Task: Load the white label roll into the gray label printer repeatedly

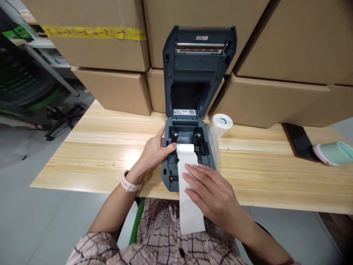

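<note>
A dark grey label printer [167,173] sits on the wooden table with its lid [190,68] raised. Inside its bay lies a small white paper roll [185,148], and a white paper strip [190,217] runs from it over the printer's front edge and hangs past the table edge. My left hand [154,149] grips the printer's left side, thumb over the rim beside the roll and fingers along the outer wall. With fingers stretched out, my right hand [212,191] lies flat on the strip at the printer's front. Its thumb is hidden.
Right of the printer stands a white roll [221,124] with clear plastic below it. A dark phone [299,141] and a pale green cup [335,152] lie farther right. Cardboard boxes [116,88] are stacked along the table's back. An office chair [64,119] stands at left.
</note>
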Action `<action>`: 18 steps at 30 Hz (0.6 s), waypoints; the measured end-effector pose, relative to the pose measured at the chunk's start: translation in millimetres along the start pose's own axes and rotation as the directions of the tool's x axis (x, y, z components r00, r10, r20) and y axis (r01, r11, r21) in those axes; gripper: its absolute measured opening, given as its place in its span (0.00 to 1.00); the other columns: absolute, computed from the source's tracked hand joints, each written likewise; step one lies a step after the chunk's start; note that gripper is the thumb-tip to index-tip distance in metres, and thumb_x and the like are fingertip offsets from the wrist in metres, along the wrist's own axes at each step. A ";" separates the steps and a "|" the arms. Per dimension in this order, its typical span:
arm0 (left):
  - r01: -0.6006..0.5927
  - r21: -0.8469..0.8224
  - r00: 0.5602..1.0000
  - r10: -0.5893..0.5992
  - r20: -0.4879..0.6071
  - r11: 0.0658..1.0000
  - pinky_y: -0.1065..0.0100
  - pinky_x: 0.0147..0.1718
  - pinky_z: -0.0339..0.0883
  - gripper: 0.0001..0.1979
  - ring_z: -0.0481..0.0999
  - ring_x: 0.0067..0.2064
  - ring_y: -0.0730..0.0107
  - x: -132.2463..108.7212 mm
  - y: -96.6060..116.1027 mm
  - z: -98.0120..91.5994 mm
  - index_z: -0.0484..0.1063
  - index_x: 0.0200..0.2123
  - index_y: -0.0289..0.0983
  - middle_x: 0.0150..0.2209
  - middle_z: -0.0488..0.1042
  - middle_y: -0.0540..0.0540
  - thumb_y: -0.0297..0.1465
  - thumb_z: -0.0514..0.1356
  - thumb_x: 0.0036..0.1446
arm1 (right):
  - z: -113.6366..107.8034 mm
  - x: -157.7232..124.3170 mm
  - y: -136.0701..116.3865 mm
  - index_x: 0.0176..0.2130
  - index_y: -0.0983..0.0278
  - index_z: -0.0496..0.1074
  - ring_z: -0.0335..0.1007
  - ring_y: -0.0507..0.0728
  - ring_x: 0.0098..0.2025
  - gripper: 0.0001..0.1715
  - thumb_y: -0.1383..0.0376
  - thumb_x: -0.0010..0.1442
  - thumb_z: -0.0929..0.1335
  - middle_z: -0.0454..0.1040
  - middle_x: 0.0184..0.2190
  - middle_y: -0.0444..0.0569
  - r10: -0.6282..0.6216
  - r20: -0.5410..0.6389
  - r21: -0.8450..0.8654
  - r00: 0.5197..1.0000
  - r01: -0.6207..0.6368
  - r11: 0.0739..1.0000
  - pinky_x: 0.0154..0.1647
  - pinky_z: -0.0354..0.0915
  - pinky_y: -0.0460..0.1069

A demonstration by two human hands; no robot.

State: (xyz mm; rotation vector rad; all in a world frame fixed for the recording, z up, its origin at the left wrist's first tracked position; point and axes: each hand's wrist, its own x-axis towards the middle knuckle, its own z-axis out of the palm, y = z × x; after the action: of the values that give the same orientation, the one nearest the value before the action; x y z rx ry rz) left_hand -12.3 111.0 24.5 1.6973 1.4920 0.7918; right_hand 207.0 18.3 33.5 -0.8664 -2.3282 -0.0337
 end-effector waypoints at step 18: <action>-0.026 -0.223 0.993 0.000 -0.117 0.975 0.68 0.27 0.63 0.32 0.69 0.25 0.68 6.8 -10.1 4.9 0.74 0.58 0.34 0.23 0.70 0.50 0.52 0.46 0.70 | -47.3 141.0 138.7 0.72 0.56 0.51 0.53 0.61 0.75 0.31 0.51 0.76 0.53 0.55 0.73 0.50 0.434 -0.212 0.335 0.875 -0.352 0.874 0.71 0.58 0.61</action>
State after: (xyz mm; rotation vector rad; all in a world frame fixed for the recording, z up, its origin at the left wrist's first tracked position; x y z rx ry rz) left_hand -12.8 117.8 13.2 1.5161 1.4103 1.0406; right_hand 235.0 196.9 126.5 -1.0948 -1.7955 0.3292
